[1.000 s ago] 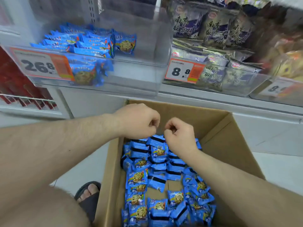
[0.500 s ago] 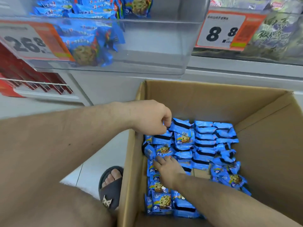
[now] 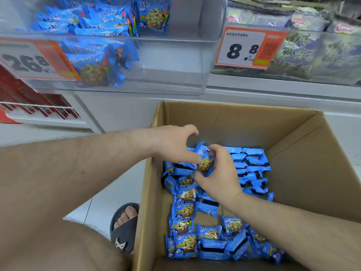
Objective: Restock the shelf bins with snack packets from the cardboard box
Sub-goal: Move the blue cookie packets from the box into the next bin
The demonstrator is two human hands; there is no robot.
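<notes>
Far left, at nine o'clock, red packets on a white wire shelf (image 3: 39,110); above them an orange-and-white price tag reading 26.8 (image 3: 37,59). Clear plastic shelf bin (image 3: 172,61) at eleven o'clock, part filled with blue cookie snack packets (image 3: 101,22) toward its left side. Grey slipper with a foot in it (image 3: 124,229) at seven o'clock on the pale floor. Open brown cardboard box (image 3: 304,173) centre to right, holding loose blue snack packets (image 3: 185,212). Left hand (image 3: 173,145) over the box, fingers curled, thumb touching one blue packet printed with a cookie (image 3: 205,163); right hand (image 3: 222,173) has its grip pinched round that same packet, raised just above the pile. At one o'clock, an 8.8 price tag (image 3: 248,47) on a neighbouring bin of grey-green packets (image 3: 312,51).
</notes>
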